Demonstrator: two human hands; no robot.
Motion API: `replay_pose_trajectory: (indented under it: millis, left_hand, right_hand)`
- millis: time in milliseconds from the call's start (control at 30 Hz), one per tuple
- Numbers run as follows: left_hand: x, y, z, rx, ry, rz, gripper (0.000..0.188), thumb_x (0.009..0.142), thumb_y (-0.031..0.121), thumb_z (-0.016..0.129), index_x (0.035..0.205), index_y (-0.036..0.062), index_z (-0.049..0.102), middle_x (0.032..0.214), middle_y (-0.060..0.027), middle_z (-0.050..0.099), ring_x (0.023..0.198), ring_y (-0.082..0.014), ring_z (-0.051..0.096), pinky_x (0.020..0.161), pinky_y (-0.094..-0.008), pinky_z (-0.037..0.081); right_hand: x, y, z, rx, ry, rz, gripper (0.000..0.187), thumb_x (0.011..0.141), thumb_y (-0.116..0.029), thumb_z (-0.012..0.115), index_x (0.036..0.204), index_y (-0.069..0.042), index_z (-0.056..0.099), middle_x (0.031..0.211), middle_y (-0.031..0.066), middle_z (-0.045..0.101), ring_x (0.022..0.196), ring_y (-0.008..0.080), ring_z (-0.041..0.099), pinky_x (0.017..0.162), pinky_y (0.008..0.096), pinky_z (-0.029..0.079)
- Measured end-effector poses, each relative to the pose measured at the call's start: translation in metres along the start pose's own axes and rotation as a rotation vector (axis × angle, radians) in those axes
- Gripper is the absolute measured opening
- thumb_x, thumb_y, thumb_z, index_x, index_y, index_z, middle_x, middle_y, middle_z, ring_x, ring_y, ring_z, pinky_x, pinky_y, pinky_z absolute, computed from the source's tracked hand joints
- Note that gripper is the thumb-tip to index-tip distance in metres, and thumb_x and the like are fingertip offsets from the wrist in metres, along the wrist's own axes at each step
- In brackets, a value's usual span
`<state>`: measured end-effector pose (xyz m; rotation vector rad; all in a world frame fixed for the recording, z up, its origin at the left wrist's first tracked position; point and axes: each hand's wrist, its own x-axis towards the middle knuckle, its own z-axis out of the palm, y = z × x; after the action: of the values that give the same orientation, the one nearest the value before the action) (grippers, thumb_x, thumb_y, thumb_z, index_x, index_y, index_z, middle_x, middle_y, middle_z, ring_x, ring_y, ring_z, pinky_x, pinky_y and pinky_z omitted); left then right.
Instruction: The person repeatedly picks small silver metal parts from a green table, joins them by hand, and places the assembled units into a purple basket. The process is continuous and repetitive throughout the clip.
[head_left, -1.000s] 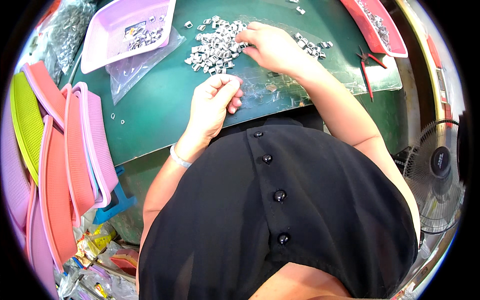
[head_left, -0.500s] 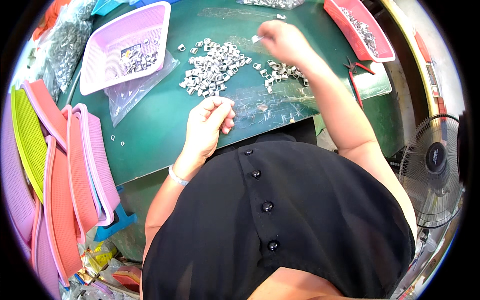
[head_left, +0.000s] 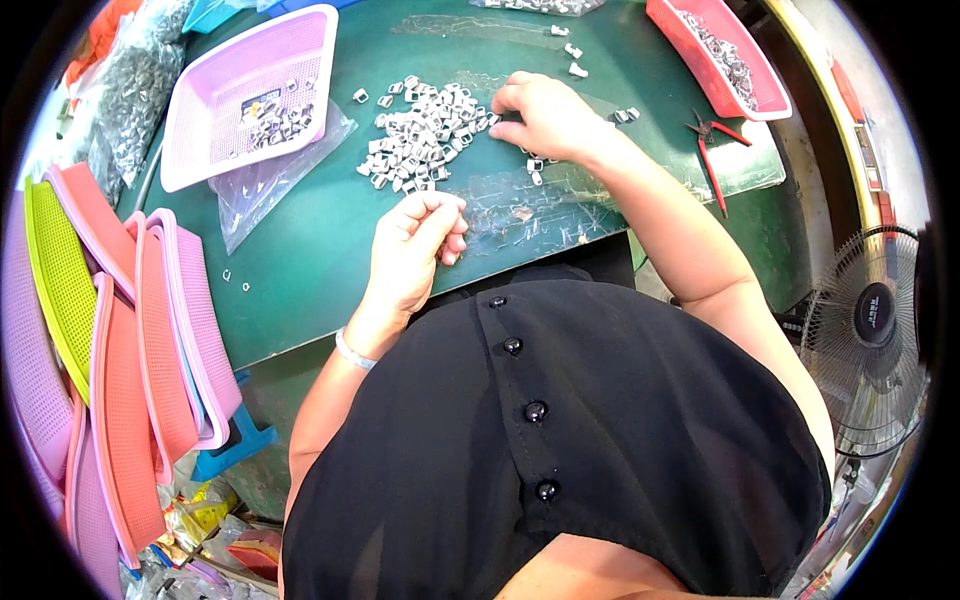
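A heap of small silvery metal loops, like little buckles (head_left: 425, 135), lies on the green table. My right hand (head_left: 545, 118) reaches in at the heap's right edge, thumb and forefinger parted around a loop there. A smaller group of loops (head_left: 536, 170) is partly covered by that hand. Beyond it, a few single loops (head_left: 573, 50) lie apart in a short row. My left hand (head_left: 415, 240) rests at the near side of the heap, fingers curled and thumb pressed on them; what they hold, if anything, is hidden.
A lilac basket (head_left: 190, 130) with some loops stands at left on a clear plastic bag (head_left: 250, 205). Red-handled pliers (head_left: 710, 160) and a pink basket of metal parts (head_left: 765, 100) are at right. Stacked baskets (head_left: 120, 400) flank the table's left; a fan (head_left: 870, 340) stands right.
My right hand has come back toward me and left to the heap; the light piece at its fingertips is gone. More single loops show at the far side. My left hand has stayed put.
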<state>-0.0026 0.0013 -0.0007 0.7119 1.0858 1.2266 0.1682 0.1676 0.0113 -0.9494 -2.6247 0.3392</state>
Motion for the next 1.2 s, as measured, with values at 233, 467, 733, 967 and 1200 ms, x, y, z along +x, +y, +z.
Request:
replay_pose_trajectory:
  millis: [233, 467, 733, 967, 1200]
  left_hand:
    - [0.000, 0.000, 0.001, -0.008, -0.007, 0.011, 0.010, 0.089, 0.012, 0.054, 0.093, 0.0038, 0.059, 0.074, -0.0020, 0.058, 0.059, -0.0080, 0.051, 0.052, -0.0202, 0.040]
    - [0.001, -0.001, 0.002, 0.002, 0.030, 0.009, 0.012, 0.089, 0.012, 0.053, 0.095, 0.0022, 0.058, 0.074, -0.0022, 0.058, 0.059, -0.0083, 0.051, 0.052, -0.0205, 0.039]
    - [0.001, 0.000, 0.003, -0.091, 0.026, 0.013, 0.013, 0.090, 0.009, 0.051, 0.095, -0.0003, 0.059, 0.072, -0.0023, 0.058, 0.057, -0.0073, 0.051, 0.051, -0.0199, 0.041]
    - [0.000, 0.000, 0.003, -0.083, 0.023, 0.020, 0.014, 0.090, 0.010, 0.051, 0.094, 0.0000, 0.060, 0.072, -0.0024, 0.059, 0.057, -0.0072, 0.052, 0.051, -0.0195, 0.041]
    - [0.000, -0.001, 0.001, -0.088, -0.002, 0.031, 0.014, 0.090, 0.010, 0.050, 0.092, 0.0003, 0.060, 0.072, -0.0025, 0.060, 0.057, -0.0072, 0.052, 0.051, -0.0192, 0.041]
  right_hand:
    - [-0.002, -0.005, 0.007, -0.018, 0.084, 0.044, 0.017, 0.074, -0.011, 0.061, 0.087, -0.001, 0.059, 0.086, 0.0138, 0.058, 0.083, 0.0289, 0.059, 0.072, 0.0356, 0.048]
    - [-0.018, -0.041, -0.009, 0.497, 0.026, 0.000, 0.021, 0.073, 0.001, 0.057, 0.094, -0.001, 0.059, 0.090, 0.0110, 0.060, 0.086, 0.0246, 0.059, 0.074, 0.0312, 0.048]
    - [-0.034, -0.071, 0.002, 0.614, 0.107, -0.161, 0.042, 0.075, -0.003, 0.058, 0.116, -0.009, 0.053, 0.087, 0.0096, 0.058, 0.082, 0.0251, 0.059, 0.073, 0.0345, 0.048]
    - [-0.037, -0.071, 0.007, 0.655, 0.152, -0.203, 0.051, 0.075, 0.005, 0.058, 0.124, -0.006, 0.047, 0.081, 0.0066, 0.057, 0.072, 0.0168, 0.057, 0.069, 0.0293, 0.049]
    - [-0.038, -0.072, 0.009, 0.678, 0.169, -0.217, 0.052, 0.076, 0.004, 0.059, 0.126, -0.006, 0.045, 0.080, 0.0071, 0.057, 0.070, 0.0169, 0.057, 0.068, 0.0291, 0.049]
